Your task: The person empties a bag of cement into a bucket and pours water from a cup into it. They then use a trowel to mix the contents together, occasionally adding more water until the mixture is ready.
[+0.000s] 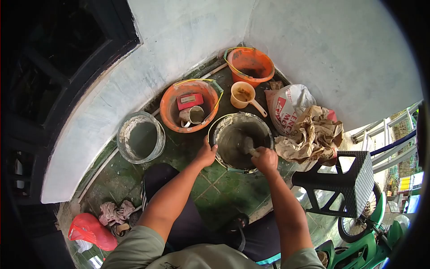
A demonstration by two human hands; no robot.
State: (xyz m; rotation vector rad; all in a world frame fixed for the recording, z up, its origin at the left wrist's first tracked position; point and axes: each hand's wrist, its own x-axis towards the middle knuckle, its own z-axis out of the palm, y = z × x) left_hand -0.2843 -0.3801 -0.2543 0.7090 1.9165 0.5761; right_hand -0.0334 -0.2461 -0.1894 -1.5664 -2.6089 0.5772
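A round bucket of wet grey cement mix stands on the green tiled floor in front of me. My left hand grips its near-left rim. My right hand is closed around the handle of a trowel whose blade dips into the grey mix. Both forearms reach forward from the bottom of the view.
An orange basin holds a red box and a metal cup. Another orange bucket, a plastic scoop, a clear bucket, a cement sack with crumpled paper, a black stool, and a red bag surround me.
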